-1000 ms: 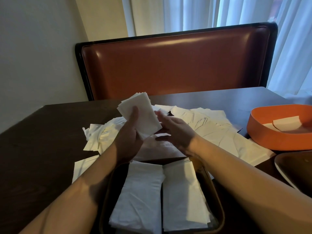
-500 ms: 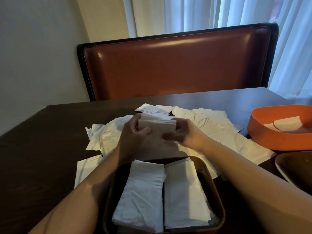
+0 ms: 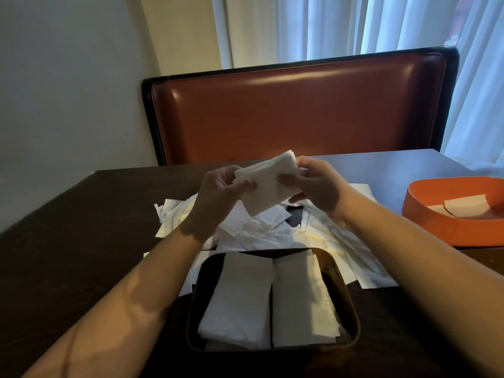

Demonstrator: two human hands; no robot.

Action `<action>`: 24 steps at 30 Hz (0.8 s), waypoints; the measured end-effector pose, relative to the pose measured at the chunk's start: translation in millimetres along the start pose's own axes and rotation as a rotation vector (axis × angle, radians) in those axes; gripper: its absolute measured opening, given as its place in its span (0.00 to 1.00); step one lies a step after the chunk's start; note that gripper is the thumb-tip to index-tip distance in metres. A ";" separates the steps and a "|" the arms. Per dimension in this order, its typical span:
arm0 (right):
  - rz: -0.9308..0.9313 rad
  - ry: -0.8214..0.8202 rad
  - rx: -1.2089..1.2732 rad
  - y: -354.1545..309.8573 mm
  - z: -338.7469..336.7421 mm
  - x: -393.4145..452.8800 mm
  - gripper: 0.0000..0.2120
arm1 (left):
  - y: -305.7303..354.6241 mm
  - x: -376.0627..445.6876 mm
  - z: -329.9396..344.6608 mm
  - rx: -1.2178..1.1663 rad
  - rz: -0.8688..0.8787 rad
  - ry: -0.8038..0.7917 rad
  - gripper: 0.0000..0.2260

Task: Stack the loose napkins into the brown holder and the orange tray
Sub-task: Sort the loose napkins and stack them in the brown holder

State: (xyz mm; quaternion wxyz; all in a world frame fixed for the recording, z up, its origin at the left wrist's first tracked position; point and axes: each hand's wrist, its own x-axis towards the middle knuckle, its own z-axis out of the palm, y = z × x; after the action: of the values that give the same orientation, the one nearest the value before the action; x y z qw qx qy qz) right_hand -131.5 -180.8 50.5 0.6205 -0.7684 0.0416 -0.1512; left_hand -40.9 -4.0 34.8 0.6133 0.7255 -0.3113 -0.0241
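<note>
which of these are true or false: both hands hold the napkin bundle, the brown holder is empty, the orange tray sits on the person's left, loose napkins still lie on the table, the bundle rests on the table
1. Both hands hold the napkin bundle. True: the left hand and right hand grip its opposite ends.
2. The brown holder is empty. False: two napkin stacks lie side by side in it.
3. The orange tray sits on the person's left. False: it is at the right.
4. Loose napkins lie on the table. True.
5. The bundle rests on the table. False: it is held up above the pile.
</note>
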 end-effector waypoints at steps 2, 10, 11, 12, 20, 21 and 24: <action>-0.005 0.016 -0.001 -10.6 -5.5 -16.2 0.04 | 16.9 -9.5 -3.0 0.008 -0.027 -0.047 0.08; 0.050 -0.062 -0.036 -16.8 -18.4 -84.1 0.08 | 56.1 -82.0 -0.9 0.027 -0.092 -0.220 0.08; 0.059 -0.060 -0.052 -17.6 -18.1 -88.4 0.10 | 58.6 -89.9 0.1 0.027 -0.118 -0.234 0.09; 0.068 -0.053 -0.071 -18.6 -18.3 -92.6 0.12 | 60.3 -97.1 1.0 0.031 -0.147 -0.245 0.10; 0.072 -0.034 -0.258 -17.8 -8.0 -105.6 0.20 | 64.7 -132.3 8.5 0.185 -0.225 -0.376 0.10; 0.075 -0.042 -0.302 -16.3 -7.3 -107.0 0.19 | 64.6 -134.5 9.1 0.223 -0.219 -0.390 0.10; 0.041 -0.088 -0.557 -10.5 -4.5 -112.1 0.19 | 61.0 -136.6 11.1 0.449 -0.114 -0.368 0.10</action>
State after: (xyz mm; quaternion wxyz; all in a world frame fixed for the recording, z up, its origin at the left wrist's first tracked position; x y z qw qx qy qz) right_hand -240.7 -154.4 41.2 0.3894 -0.9141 0.0702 -0.0880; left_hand -181.3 48.7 39.9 0.3685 0.8428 -0.3734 -0.1204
